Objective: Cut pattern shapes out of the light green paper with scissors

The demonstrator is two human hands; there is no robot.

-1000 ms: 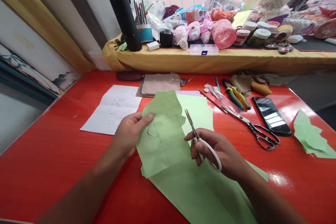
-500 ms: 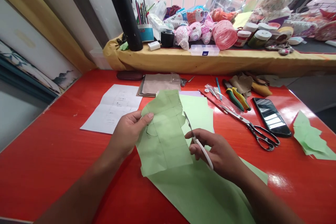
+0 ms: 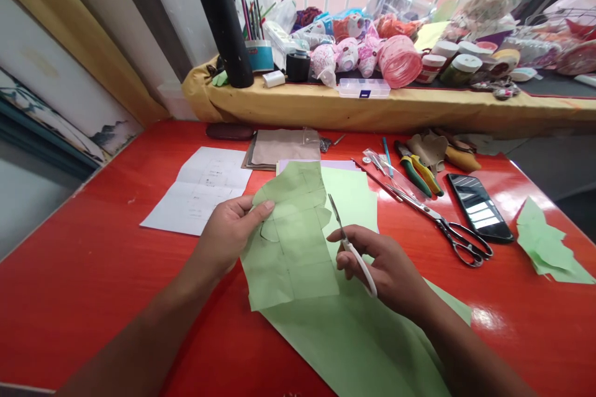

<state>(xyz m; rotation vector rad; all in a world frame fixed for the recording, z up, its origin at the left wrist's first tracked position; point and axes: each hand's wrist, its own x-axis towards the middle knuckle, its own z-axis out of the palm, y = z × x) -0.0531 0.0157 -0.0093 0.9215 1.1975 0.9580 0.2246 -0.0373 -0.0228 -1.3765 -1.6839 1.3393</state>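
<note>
On the red table [image 3: 93,279]: super glossy top, with matte, soft-looking green paper spread across it.
Main piece: gridded green paper [image 3: 288,242], creased into squares, with jagged cut edges and a curved line drawn near the left side.
Underneath: large green sheet [image 3: 344,338], wide and flat, angled toward the bottom of the view and partly under both hands.
Left hand [image 3: 228,232]: pinching the left edge of the gridded green paper, thumb on top and fingers behind.
Right hand [image 3: 372,263]: fingers curled around white-handled scissors [image 3: 356,258], just off the right edge of the gridded green paper.
Scissors blades: slim shiny steel, narrow and nearly closed, tips pointing up and away; no telling if they touch the paper.
Arms: both bare, coming in from the bottom corners, wrists angled toward the middle.
Nearby, left: folded white paper [image 3: 195,192] with small handwriting, just beside the left hand.
Nearby, right: black-handled shears [image 3: 460,242], green-and-yellow pliers [image 3: 416,177], black phone [image 3: 479,216], and a pile of jagged green scraps [image 3: 544,245].
Back ledge: yellow cloth [image 3: 372,108] under a black thermos [image 3: 223,25], a pink roll [image 3: 399,61], and a clear plastic box [image 3: 364,88].
</note>
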